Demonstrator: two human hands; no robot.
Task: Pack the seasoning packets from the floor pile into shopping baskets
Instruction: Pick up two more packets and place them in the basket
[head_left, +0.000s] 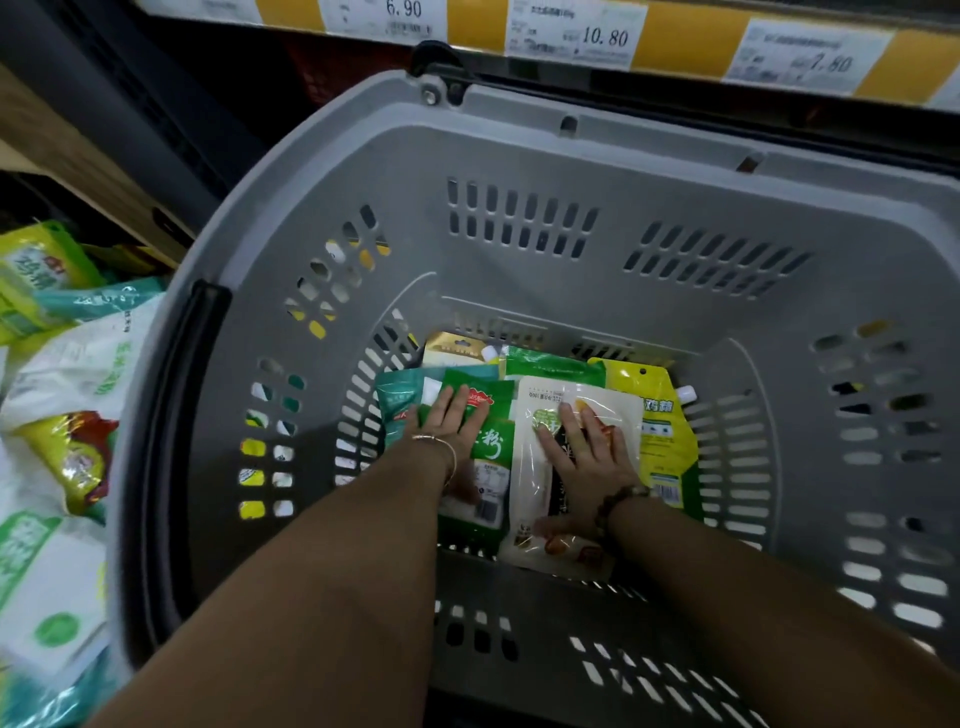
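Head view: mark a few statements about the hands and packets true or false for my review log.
1. The left hand and right hand lie flat on packets inside the grey basket. True.
2. The left hand rests on the white packet. False: it rests on the green packet; the right hand presses the white one.
3. A floor pile of packets lies left of the grey basket. True.
4. The yellow packet lies left of the green packet. False: it lies at the right, beside the white packet.

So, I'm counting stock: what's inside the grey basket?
Overlapping packets on the basket floor: teal packet, green packet, white packet, yellow packet. The left hand and right hand press flat on them; whatever lies underneath is covered.
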